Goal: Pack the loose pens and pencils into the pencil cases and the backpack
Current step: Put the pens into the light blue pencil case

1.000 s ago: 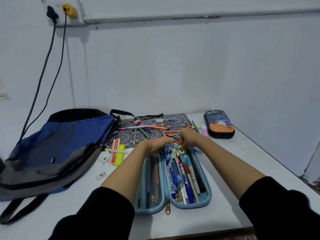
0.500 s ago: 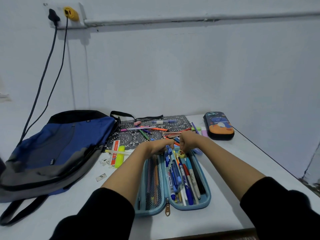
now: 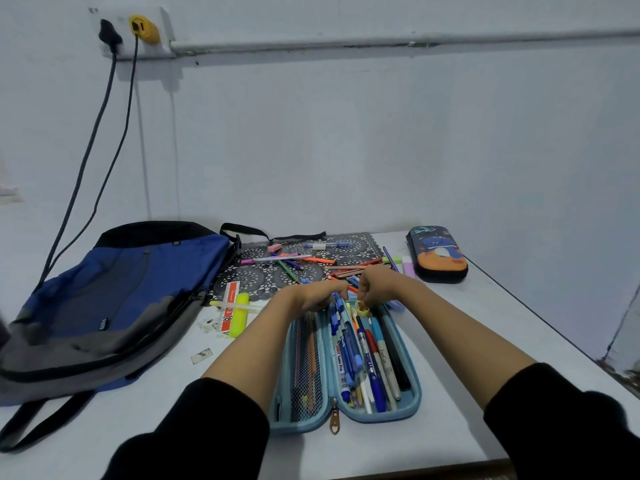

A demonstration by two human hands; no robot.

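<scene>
Left hand point(image 3: 317, 295) curls round tops of blue pens point(image 3: 341, 329); right hand point(image 3: 379, 288) close beside, hold unclear. Both at far end of open light-blue zip pencil case point(image 3: 414, 398) on white table point(image 3: 460, 341). Step: settling pens in. Next, prob.: loose coloured pens & pencils point(image 3: 311, 260) just beyond hands; blue-grey fabric backpack point(image 3: 121, 289) lies left.

A pale wall point(image 3: 346, 150) fills the upper frame, with a socket plate point(image 3: 130, 31) at upper left and a thin pipe point(image 3: 415, 41) running right. Two dark cables point(image 3: 86, 161) hang from it; a white table point(image 3: 485, 323) spans the bottom.
</scene>
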